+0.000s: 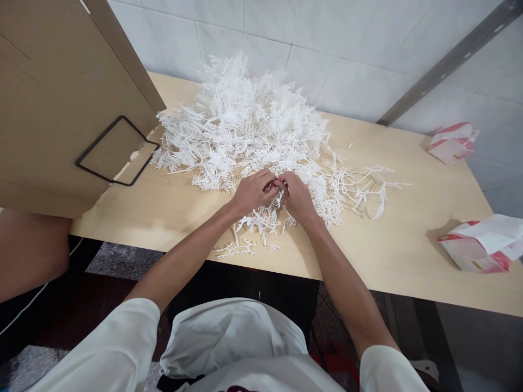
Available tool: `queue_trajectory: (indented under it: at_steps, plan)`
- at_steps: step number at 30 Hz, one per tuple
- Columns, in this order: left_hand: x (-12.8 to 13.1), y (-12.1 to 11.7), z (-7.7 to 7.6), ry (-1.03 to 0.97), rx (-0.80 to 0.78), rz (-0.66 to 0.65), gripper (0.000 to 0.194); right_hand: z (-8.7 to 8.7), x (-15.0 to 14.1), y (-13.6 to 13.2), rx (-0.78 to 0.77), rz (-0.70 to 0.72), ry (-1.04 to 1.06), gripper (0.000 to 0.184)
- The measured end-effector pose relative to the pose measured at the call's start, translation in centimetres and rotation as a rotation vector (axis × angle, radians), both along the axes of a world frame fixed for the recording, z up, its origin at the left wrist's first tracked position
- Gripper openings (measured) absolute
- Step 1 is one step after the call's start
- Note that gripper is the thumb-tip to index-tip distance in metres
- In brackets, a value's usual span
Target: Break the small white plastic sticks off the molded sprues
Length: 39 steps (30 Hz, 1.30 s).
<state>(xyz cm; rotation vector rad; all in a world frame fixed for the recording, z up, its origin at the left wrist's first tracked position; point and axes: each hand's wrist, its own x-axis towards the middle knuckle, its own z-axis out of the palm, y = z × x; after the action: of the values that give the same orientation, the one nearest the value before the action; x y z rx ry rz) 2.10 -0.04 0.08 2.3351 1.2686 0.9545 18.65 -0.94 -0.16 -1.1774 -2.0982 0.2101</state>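
Note:
A big heap of white branched plastic pieces (pixel 241 128) covers the middle of a light wooden table (pixel 408 239). My left hand (pixel 252 191) and my right hand (pixel 297 197) meet at the heap's near edge, fingertips together, both pinched on one white plastic piece (pixel 280 197) between them. Several loose white pieces (pixel 245 247) lie just under my wrists near the table's front edge. More thin white pieces (pixel 363 188) trail out to the right of the heap.
A large cardboard box (pixel 61 109) with a black-framed cutout (pixel 116 152) stands at the left. Two white and red paper bags lie at the right, one by the wall (pixel 451 142), one near the front (pixel 484 245). White tiled wall behind.

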Motion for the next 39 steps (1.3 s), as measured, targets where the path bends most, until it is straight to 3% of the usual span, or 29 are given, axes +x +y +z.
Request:
queue_trajectory:
  at_steps: [4, 8, 11, 16, 22, 27, 30, 34, 39]
  plan:
    - [-0.2, -0.3, 0.3, 0.086, 0.049, 0.097, 0.012, 0.2, -0.9, -0.5, 0.098, -0.073, -0.102, 0.025]
    - [-0.5, 0.0, 0.6, -0.159, 0.012, 0.083, 0.009, 0.1, -0.5, -0.4, 0.091, -0.129, 0.039, 0.02]
    - [-0.6, 0.6, 0.7, -0.475, -0.147, -0.028, 0.004, -0.2, 0.2, 0.1, 0.086, -0.203, 0.177, 0.017]
    - [-0.8, 1.1, 1.1, -0.873, -0.556, -0.162, 0.018, 0.4, 0.8, 0.3, 0.068, -0.201, 0.282, 0.026]
    - [-0.9, 1.0, 1.5, -1.014, -0.721, -0.192, 0.028, 1.4, 0.1, -0.3, -0.191, 0.041, 0.306, 0.039]
    - [-0.7, 1.4, 1.6, -1.075, -0.885, -0.151, 0.031, 1.3, -0.1, -0.8, -0.195, -0.075, 0.26, 0.04]
    - [-1.1, 1.4, 2.1, -1.049, -1.066, -0.269, 0.048, 1.6, -0.1, -1.0, -0.238, -0.148, 0.455, 0.042]
    - [-1.7, 0.7, 3.0, -0.9, -1.101, -0.377, 0.066, 2.1, 0.0, -0.5, -0.199, -0.307, 0.875, 0.045]
    - [-1.5, 0.1, 2.7, -0.709, -0.993, -0.499, 0.051, 2.6, 1.0, 0.8, -0.154, -0.427, 1.377, 0.037]
